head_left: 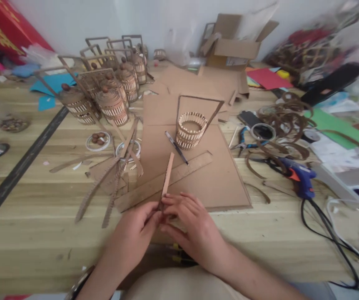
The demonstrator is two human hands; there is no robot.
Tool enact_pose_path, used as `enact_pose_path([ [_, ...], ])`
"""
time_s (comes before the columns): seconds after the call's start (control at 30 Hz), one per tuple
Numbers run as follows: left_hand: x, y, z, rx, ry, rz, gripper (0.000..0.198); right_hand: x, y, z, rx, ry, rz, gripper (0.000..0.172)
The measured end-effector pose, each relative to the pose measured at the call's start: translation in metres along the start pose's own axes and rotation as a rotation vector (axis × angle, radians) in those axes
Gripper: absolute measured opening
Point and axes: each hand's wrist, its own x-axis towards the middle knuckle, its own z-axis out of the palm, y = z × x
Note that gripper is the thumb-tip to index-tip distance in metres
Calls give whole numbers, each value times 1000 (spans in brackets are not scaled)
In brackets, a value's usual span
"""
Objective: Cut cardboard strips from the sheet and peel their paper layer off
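Near the table's front edge, both hands meet on a narrow cardboard strip [167, 177] that points up and away. My left hand [143, 223] pinches its lower end, and my right hand [187, 216] has its fingers closed around the same end. Beyond them lies a cardboard sheet [223, 179]. On it are a flat ruler-like strip [195, 163], a black and white pen [176, 147] and a small open basket [191, 131] with a tall square handle. The strip's lowest tip is hidden by the fingers.
Several lidded baskets [112, 104] stand at the back left. Loose brown strips [104, 187] and a tape roll [130, 150] lie left. At right are pliers [245, 139], a blue glue gun [301, 175], coiled strips [285, 116] and cables [320, 229]. An open carton [234, 48] stands behind.
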Motion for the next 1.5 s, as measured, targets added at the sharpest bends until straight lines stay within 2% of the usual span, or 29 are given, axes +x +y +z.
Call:
enact_pose_path([
  [0.07,0,-2,1,12,-18,1,34,0,-1,0,-25,2,-11,9],
  [0.37,-2,0,1,32,-64,23,37,-4,-10,5,-57,90,-20,20],
  [0.47,-3,-3,-1,78,-42,52,36,-6,-11,3,-16,111,23,20],
  [0.6,-3,-3,-2,138,-74,56,36,-9,-11,1,37,130,90,18],
  [0.8,-3,8,0,83,-84,70,36,-8,-12,-1,7,142,29,14],
  [0.97,-2,15,1,128,-66,90,36,-5,-13,-7,-92,163,8,8],
  [1.23,3,28,3,113,-80,157,36,-5,-17,-19,-228,241,-64,20],
  [1.37,5,32,1,108,-100,209,32,-8,-17,-21,-201,306,-34,21],
  [1.5,9,33,-1,173,-115,222,29,-10,-14,-19,-171,313,-14,21],
])
